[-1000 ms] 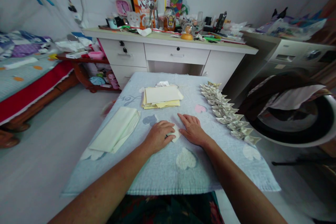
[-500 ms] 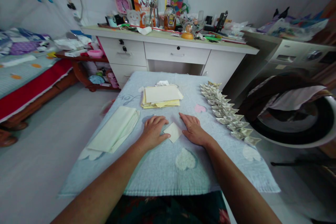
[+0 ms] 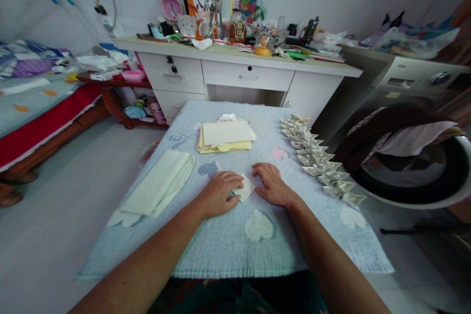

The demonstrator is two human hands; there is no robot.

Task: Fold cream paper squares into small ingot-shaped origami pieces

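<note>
A small folded square of pale paper (image 3: 247, 188) lies on the light blue tablecloth (image 3: 217, 250), turned with one corner toward me. My left hand (image 3: 221, 192) rests over its left part, fingers stretched out and fingertips on the paper. On the other side, my right hand (image 3: 271, 184) lies on the cloth with its fingers apart, its thumb close to the paper's right corner. Beyond my hands sits a stack of cream and yellow paper sheets (image 3: 226, 133). A larger folded pale green sheet (image 3: 160, 181) lies to the left.
Rows of folded paper boats (image 3: 316, 157) line the table's right side. Behind stands a white desk (image 3: 246, 73) with a cluttered top. At right is a washing machine (image 3: 415, 78) with its door open and laundry hanging out; a bed (image 3: 44, 103) is at left.
My left hand has moved right and nearer to me, over the left part of the small paper. The right hand's fingers have drawn in a little.
</note>
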